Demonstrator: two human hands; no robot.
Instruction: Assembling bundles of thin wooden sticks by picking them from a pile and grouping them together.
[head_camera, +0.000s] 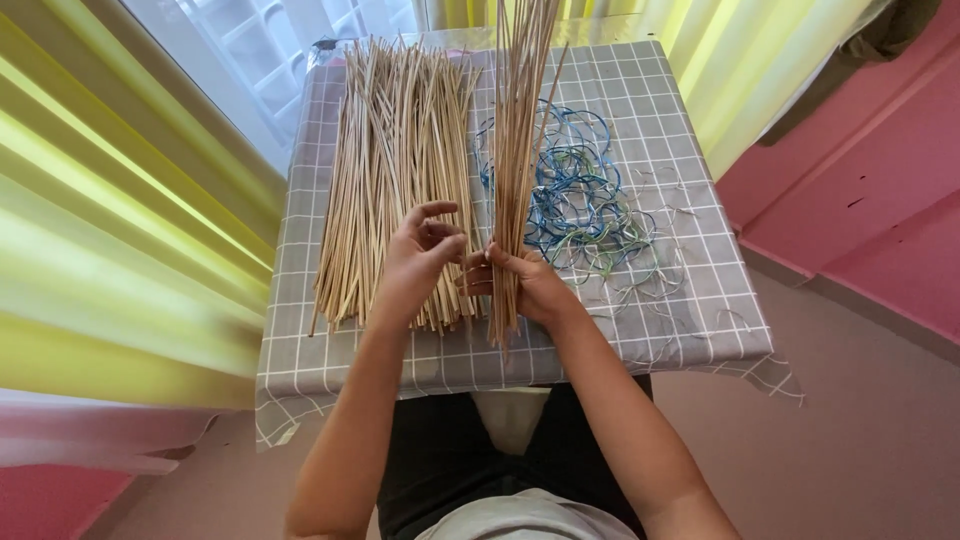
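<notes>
My right hand (528, 283) grips a tall bundle of thin tan sticks (520, 130) near its lower end, holding it almost upright over the table. My left hand (420, 255) hovers just left of that bundle, fingers curled and apart, with nothing clearly in it. Under and behind the left hand lies a wide pile of the same loose sticks (390, 170), spread flat on the grey checked tablecloth (690, 290).
A tangle of blue and green thin cords (580, 205) lies on the cloth right of the bundle. Yellow curtains (110, 200) hang at the left and behind the small table. A pink wall (870, 170) stands at the right. My dark-clad lap sits under the table's front edge.
</notes>
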